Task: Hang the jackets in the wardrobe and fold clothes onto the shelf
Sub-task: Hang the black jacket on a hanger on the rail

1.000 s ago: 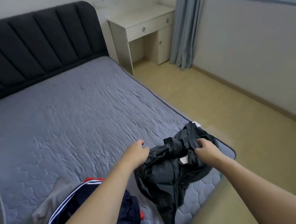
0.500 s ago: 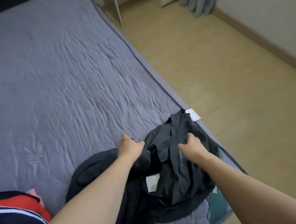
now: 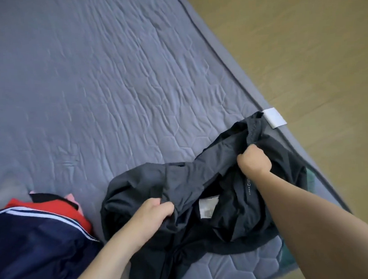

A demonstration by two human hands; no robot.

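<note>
1. Head view: Left hand [image 3: 150, 213] grips a bunch of the dark grey jacket [image 3: 204, 198] near its left side, fingers curled into the cloth; the right hand [image 3: 254, 163] is fisted round a fold near the upper edge, close to the collar.
2. Head view: the jacket lies crumpled on the bed [image 3: 89, 80] near the corner, beside the white tag [image 3: 274, 117] on the mattress edge. A navy jacket with white stripes and red lining [image 3: 40, 234] lies to its left, just apart from it.
3. Head view, judged: the step looks like spreading the garment out before hanging. Best to draw the two hands apart evenly, find both shoulders, and shake the fabric flat; thin slippery cloth may slide from a shallow pinch.
4. Head view, unclear: sleeves, zip and which face is out cannot be told in the tangle. The inner label [image 3: 208, 208] is blurred, the navy jacket is cut off by the frame, and no wardrobe, shelf or hanger shows.
</note>
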